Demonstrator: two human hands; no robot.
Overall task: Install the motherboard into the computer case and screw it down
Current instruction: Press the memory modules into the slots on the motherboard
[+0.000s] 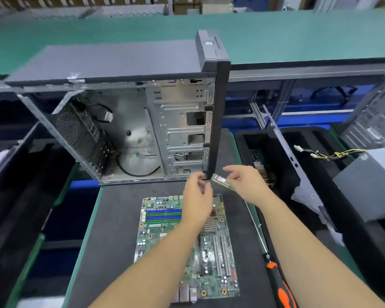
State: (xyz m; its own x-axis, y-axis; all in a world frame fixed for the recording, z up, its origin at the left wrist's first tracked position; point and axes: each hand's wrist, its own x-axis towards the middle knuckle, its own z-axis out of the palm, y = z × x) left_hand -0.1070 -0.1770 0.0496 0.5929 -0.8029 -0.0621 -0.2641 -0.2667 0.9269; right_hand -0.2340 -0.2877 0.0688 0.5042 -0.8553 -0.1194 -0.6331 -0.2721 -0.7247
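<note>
Two hands of mine hover over the far edge of the bench mat. My right hand [245, 183] pinches one slim green memory stick [222, 182] between thumb and fingertips, its short end with a pale label pointing left. My left hand [198, 196] is raised just beside that end, fingers loosely curled toward it; whether they touch the stick I cannot tell.

One motherboard [165, 236] lies flat on the dark foam mat [111, 218], directly beneath my left wrist and forearm, near but apart from both hands. It is a green rectangular board, densely studded with small parts, with four long memory slots in blue and green near its far left side, two long grey expansion slots on the right, a finned copper-coloured heatsink and a grey one.

One computer case [125, 121] stands just beyond the mat, its open side facing me: bare grey sheet metal inside, a perforated rear panel at the left, stamped drive bays at the right, loose black cables on its floor, and a matt dark front bezel. My hands are close to its lower right corner.

One screwdriver [280, 287] with an orange-and-black handle lies at the mat's right edge.
</note>
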